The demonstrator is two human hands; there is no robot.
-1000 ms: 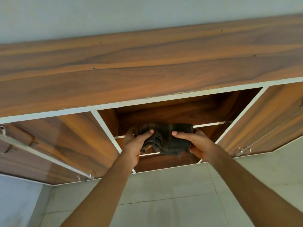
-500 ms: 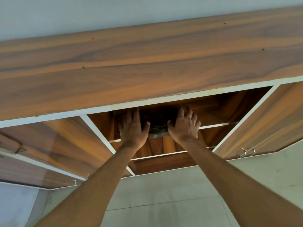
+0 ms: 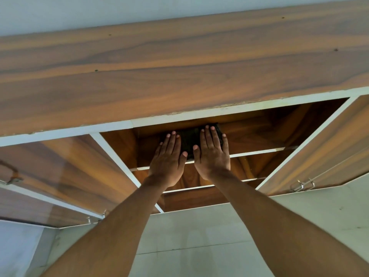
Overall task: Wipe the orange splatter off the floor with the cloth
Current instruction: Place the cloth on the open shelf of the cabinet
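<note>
Both grips flat and open, left hand (image 3: 167, 158) and right hand (image 3: 212, 151) pressing the cloth (image 3: 190, 139) on the upper shelf (image 3: 257, 150), cloth straight ahead between my fingertips, neither holding it.

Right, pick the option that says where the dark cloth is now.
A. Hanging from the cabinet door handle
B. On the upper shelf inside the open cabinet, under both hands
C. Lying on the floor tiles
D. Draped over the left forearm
B. The dark cloth lies on the upper shelf of the open cabinet, with the left hand and the right hand flat, fingers spread, pressing on it.
</note>
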